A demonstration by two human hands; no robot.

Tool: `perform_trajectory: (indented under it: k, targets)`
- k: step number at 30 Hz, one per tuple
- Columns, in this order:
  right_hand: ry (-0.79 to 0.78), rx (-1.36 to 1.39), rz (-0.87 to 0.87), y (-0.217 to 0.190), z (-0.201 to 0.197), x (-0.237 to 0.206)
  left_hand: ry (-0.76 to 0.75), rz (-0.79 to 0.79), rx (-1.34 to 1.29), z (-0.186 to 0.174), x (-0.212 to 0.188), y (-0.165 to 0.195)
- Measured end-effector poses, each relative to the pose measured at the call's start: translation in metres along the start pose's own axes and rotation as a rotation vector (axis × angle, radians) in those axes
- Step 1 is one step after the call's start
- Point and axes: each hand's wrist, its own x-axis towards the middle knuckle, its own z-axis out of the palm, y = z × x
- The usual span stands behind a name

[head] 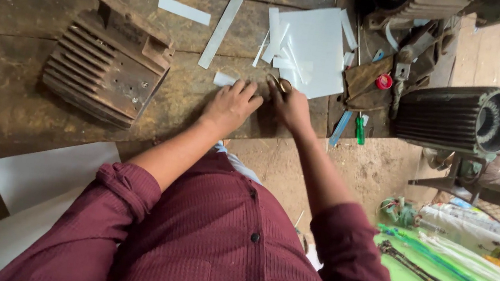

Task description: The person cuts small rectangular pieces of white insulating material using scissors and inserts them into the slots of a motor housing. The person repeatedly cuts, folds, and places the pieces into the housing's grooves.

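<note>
The left hand lies palm down on the dark wooden counter, fingers spread flat over a small white paper strip whose end pokes out to the left of the knuckles. The right hand sits just beside it, closed around what looks like a small pair of scissors; only a glint of the ring handle shows above the fingers, so the blades cannot be made out. The two hands nearly touch at the fingertips.

To work the strip cleanly here, it seems best to keep the left palm pressing it flat and still against the wood, with the fingertips well back from the tool's edge, and to let the right hand move in short, controlled strokes.

Just beyond the hands lies a white sheet with a loose heap of cut white strips on its left edge. A long metal ruler runs away to the far side, and a single white strip lies left of it. Further left sits a rusty finned motor housing. To the right, a green-handled screwdriver and a red cap rest near the counter's edge, with a black ribbed motor casing beyond.
</note>
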Motion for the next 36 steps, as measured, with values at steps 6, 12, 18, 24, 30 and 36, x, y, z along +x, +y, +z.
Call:
perform_trajectory:
  k: [6,12,18,24,30,36]
  targets:
    - [-0.27,0.817,0.377,0.001,0.009,-0.035,0.032,0.108,-0.24,-0.039,-0.006,-0.003]
    - [0.017,0.931,0.045,-0.027,-0.007,-0.057,0.062,-0.131,-0.754,-0.102,-0.015,0.027]
    - [0.142,0.625,0.011,-0.039,-0.009,-0.091,0.188,-0.421,-0.87,-0.117,0.013,0.015]
    - [0.231,0.643,-0.266,-0.025,0.001,-0.087,0.049,-0.451,-0.901,-0.089,0.022,0.012]
    - [0.142,0.549,0.211,-0.013,0.011,-0.053,0.118,0.003,0.169,-0.019,0.047,0.007]
    - [0.275,-0.087,-0.24,-0.009,0.028,-0.044,0.004,0.008,0.053,-0.003,-0.014,0.025]
